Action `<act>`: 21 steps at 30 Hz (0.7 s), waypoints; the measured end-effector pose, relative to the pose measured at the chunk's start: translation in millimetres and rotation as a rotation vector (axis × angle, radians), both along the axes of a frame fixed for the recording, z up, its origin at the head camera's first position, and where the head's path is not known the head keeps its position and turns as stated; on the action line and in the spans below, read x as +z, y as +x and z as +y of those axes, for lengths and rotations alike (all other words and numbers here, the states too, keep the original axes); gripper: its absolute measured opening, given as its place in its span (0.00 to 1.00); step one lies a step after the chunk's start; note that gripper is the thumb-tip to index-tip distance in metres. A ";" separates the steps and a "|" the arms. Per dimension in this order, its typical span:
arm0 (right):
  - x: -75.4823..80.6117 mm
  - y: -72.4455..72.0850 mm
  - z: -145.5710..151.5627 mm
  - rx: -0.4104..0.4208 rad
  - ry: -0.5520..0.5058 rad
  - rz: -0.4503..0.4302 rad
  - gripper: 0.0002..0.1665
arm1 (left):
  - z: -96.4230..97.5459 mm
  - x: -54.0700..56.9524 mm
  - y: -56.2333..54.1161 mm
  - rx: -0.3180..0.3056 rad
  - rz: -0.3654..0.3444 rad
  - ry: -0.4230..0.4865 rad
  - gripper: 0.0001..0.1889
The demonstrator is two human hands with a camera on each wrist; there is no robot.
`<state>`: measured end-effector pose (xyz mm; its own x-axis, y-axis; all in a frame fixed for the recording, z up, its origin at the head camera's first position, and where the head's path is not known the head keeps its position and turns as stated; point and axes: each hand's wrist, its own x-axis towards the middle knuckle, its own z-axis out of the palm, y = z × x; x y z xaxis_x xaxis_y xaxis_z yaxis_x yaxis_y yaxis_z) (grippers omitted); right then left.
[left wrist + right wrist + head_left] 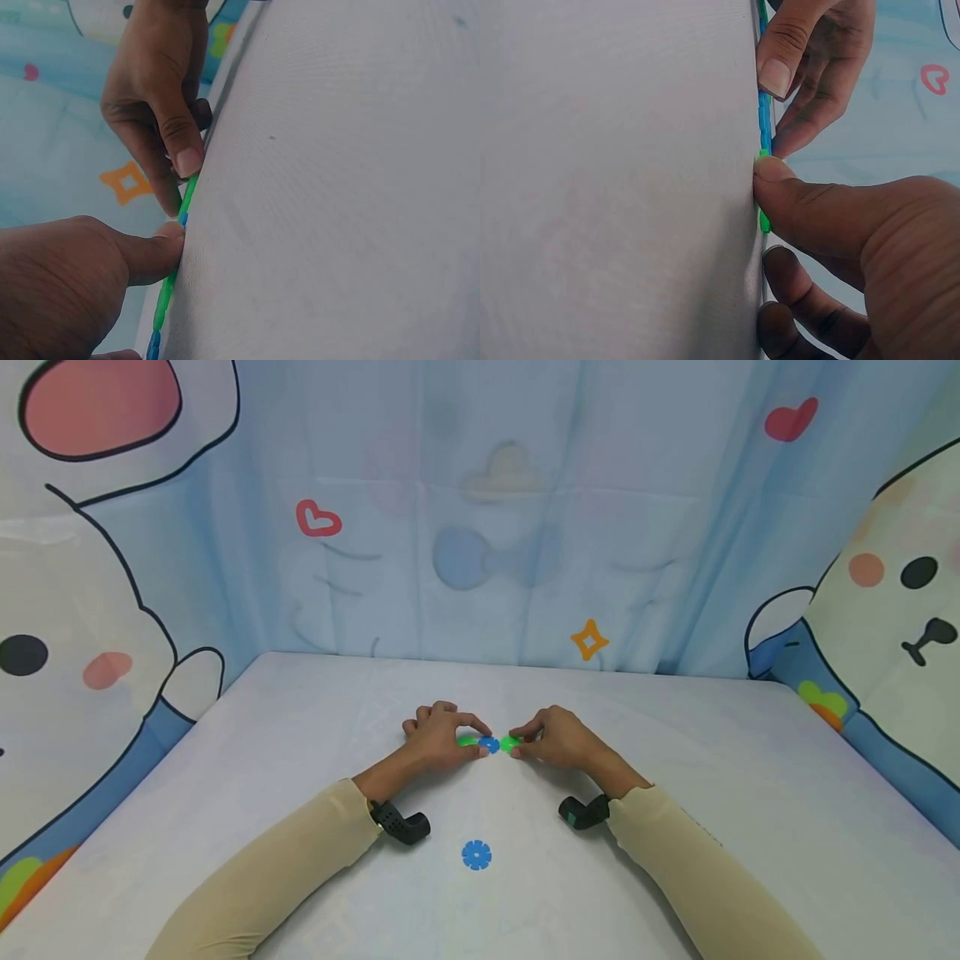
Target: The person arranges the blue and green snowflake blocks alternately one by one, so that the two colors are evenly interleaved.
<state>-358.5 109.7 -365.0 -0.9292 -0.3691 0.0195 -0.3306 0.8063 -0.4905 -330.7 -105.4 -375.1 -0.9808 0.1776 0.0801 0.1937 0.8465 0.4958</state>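
Flat notched plastic discs lie in a row on the white table, at the middle of the head view. My left hand [437,739] pinches a blue disc [489,745] between thumb and index finger, its other fingers spread away behind. Just left of it, partly hidden by that hand, is a green disc [467,741]. From the right side, my right hand [558,739] pinches another green disc [509,744] close against the blue one. In the left wrist view the row runs on to one more blue disc [154,346] beyond the left thumb.
A loose blue disc [476,855] lies nearer the front of the table [675,735]. Behind the table hangs a light blue curtain [487,610] with cartoon prints. A black wrist device [401,824] sits below each hand at the beige sleeves.
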 end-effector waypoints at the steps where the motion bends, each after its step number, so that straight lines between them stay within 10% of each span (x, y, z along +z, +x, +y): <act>1: 0.6 0.1 0.1 0.000 0.002 -0.002 0.21 | 0.1 0.3 -0.2 -0.001 0.002 0.000 0.14; 9: 13.7 11.1 -1.4 0.098 -0.015 0.021 0.21 | 0.2 5.1 -0.7 -0.025 -0.018 -0.016 0.15; 21: 29.9 99.8 -26.7 0.419 0.025 -0.138 0.12 | 4.4 8.4 -3.1 -0.085 0.000 -0.037 0.15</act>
<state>-258.7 83.1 -335.1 -0.6925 -0.7132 -0.1081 -0.5643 0.6289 -0.5348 -333.8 -101.0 -366.7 -0.9623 0.2626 0.0714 0.2651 0.8451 0.4642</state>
